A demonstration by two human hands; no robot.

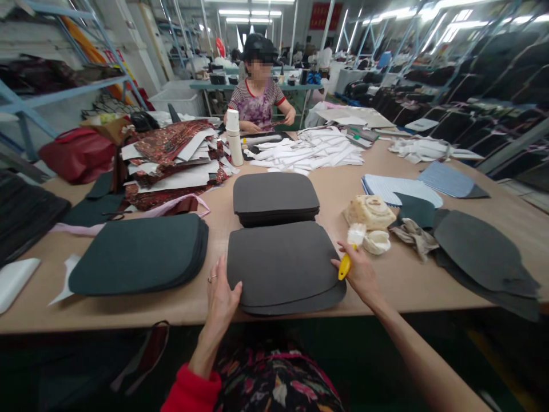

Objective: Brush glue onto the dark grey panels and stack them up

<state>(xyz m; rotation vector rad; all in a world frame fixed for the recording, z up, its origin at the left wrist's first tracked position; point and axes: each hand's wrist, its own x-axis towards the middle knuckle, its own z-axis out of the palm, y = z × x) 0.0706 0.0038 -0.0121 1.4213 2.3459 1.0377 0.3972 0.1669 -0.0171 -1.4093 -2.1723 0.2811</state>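
Observation:
A stack of dark grey rounded panels (283, 263) lies before me at the table's front edge, its top sheet slightly askew over the one below. My left hand (222, 292) rests at the left edge of this stack, fingers spread, thumb on the top sheet. In my right hand (359, 273) is a paint brush (345, 264) with a yellow handle and pale bristles pointing away from me; a fingertip of that hand meets the stack's right edge. Directly behind stands a second grey stack (275, 193). To the left lies a dark green stack of panels (139, 252).
A crusted, cream-coloured container (369, 212) stands right of the stacks, beside a crumpled cloth (416, 237). More dark panels (480, 246) lie far right. Patterned red pieces (171, 149), a white bottle (234, 140) and white strips (309, 147) lie farther back. A person (259, 94) sits opposite.

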